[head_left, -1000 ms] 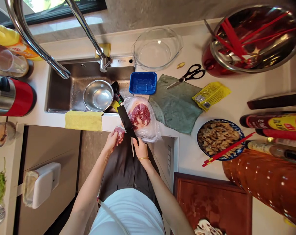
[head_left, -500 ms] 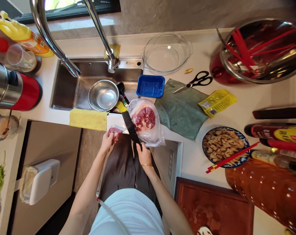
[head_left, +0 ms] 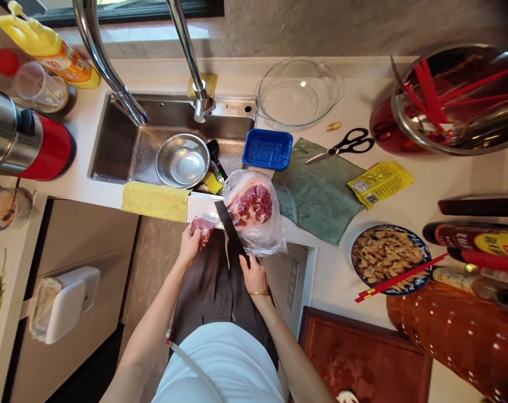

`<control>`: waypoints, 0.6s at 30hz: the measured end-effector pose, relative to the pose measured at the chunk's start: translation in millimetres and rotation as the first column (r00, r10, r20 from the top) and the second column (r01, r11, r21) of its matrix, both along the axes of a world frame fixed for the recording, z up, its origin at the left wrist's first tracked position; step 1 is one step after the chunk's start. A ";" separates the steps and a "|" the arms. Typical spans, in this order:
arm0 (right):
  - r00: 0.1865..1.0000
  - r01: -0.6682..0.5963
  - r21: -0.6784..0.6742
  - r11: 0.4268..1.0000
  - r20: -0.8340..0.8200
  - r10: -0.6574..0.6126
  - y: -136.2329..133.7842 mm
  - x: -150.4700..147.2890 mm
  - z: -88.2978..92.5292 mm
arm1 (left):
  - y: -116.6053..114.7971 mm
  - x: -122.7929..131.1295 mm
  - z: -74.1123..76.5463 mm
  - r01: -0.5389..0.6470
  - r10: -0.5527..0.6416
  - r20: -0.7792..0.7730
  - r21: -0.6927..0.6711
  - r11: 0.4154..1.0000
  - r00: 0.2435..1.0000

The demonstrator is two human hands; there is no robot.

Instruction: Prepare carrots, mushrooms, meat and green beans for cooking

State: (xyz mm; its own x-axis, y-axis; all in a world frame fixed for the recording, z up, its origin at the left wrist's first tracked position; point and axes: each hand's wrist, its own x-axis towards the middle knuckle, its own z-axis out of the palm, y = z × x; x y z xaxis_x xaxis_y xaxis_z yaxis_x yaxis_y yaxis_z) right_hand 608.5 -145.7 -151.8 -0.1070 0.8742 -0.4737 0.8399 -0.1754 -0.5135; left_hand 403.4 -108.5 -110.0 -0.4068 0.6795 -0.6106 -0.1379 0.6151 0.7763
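Your left hand [head_left: 190, 246] still pinches the small meat piece [head_left: 203, 226] at the surface edge, while your right hand [head_left: 254, 275], gripping the knife [head_left: 231, 230], has drawn back from the bagged meat [head_left: 251, 204] just beyond it.

Left of the fingers [head_left: 195, 238] open air; ahead, yellow cloth [head_left: 155, 200] and bagged meat [head_left: 254, 210] (touching the knife [head_left: 231, 229]) block the surface [head_left: 321, 263].

red meat [head_left: 254, 204], black knife [head_left: 231, 229], blue tray [head_left: 267, 149], yellow cloth [head_left: 155, 201]

Head camera looks steeply down over the countertop [head_left: 388, 168].
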 end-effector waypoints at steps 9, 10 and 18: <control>0.999 -0.038 -0.008 0.999 0.000 0.038 12.3 -5.4 8.1 | -15.5 -2.7 7.0 -0.032 0.033 -0.097 0.008 0.999 0.995; 0.999 -0.047 -0.013 0.999 0.006 0.047 11.4 -4.1 8.1 | -16.3 -1.7 6.9 -0.008 0.009 -0.103 0.005 1.000 0.995; 0.999 -0.051 -0.013 0.999 0.001 0.051 21.4 -13.0 12.4 | -8.5 -2.3 14.0 -0.022 0.033 -0.178 0.062 0.998 0.983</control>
State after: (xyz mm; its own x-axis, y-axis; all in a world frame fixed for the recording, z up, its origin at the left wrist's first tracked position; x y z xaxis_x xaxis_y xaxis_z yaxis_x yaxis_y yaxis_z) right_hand 595.5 -124.3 -139.4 -0.1508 0.8614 -0.4850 0.8485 -0.1390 -0.5106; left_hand 401.1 -117.0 -96.0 -0.5249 0.6995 -0.4851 -0.0093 0.5651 0.8249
